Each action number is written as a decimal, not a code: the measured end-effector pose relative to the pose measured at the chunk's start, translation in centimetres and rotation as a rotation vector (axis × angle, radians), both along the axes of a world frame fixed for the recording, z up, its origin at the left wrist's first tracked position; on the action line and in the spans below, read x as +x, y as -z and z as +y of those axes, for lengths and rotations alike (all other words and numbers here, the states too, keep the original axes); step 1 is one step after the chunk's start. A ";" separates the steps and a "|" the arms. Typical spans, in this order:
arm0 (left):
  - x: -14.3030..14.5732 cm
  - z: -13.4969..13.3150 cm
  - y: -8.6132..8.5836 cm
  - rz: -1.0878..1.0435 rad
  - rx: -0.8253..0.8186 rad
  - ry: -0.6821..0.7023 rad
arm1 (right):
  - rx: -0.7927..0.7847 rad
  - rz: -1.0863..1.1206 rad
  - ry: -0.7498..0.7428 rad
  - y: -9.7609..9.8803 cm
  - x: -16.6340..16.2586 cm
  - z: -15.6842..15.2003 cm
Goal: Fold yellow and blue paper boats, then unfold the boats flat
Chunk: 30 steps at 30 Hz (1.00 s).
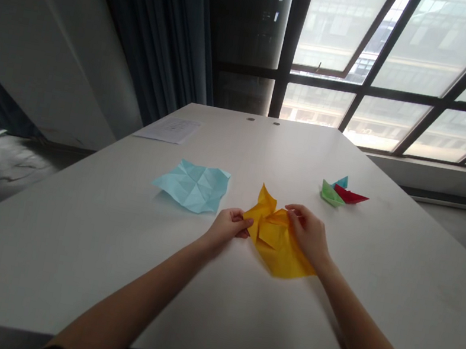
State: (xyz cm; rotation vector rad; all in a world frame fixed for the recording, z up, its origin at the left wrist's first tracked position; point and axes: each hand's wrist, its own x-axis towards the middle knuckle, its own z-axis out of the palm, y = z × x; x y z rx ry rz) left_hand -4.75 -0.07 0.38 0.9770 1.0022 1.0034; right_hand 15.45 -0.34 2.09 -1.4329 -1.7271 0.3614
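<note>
A yellow sheet of paper [285, 262], partly folded with raised flaps, is between my two hands above the table. My left hand [228, 226] pinches its left corner between thumb and fingers. On the upper right side, my right hand [308, 231] grips the paper, its fingers curled over a folded edge. One pointed flap stands up near the top. Left of my hands lies a light blue sheet of paper [197, 186], opened out and covered with crossing creases.
On the right of the white table [210, 303] sit a green paper boat [332, 195], a red paper boat [350, 196] and a blue folded paper piece [341, 182], close together. A printed sheet [169, 129] lies at the far left edge. Windows and a dark curtain [164, 24] stand behind.
</note>
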 end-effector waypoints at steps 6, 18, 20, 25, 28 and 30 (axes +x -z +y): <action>0.2 0.0 -0.3 -0.004 0.002 -0.060 | -0.026 0.064 -0.021 0.1 -0.1 -0.1; 0.4 0.0 -0.6 -0.007 0.057 -0.053 | 0.036 -0.055 -0.247 0.7 -0.2 -0.1; 0.3 0.1 -0.3 0.022 0.070 -0.059 | 0.018 0.012 -0.226 0.7 -0.4 0.0; 0.3 0.4 0.2 0.035 0.049 -0.139 | -0.058 0.450 -0.132 0.6 -0.4 0.5; 0.2 0.5 0.2 0.020 0.041 -0.182 | -0.132 0.804 -0.106 0.8 0.2 1.0; 0.2 0.6 0.1 0.005 0.037 -0.194 | -0.161 0.957 -0.049 1.2 0.8 1.5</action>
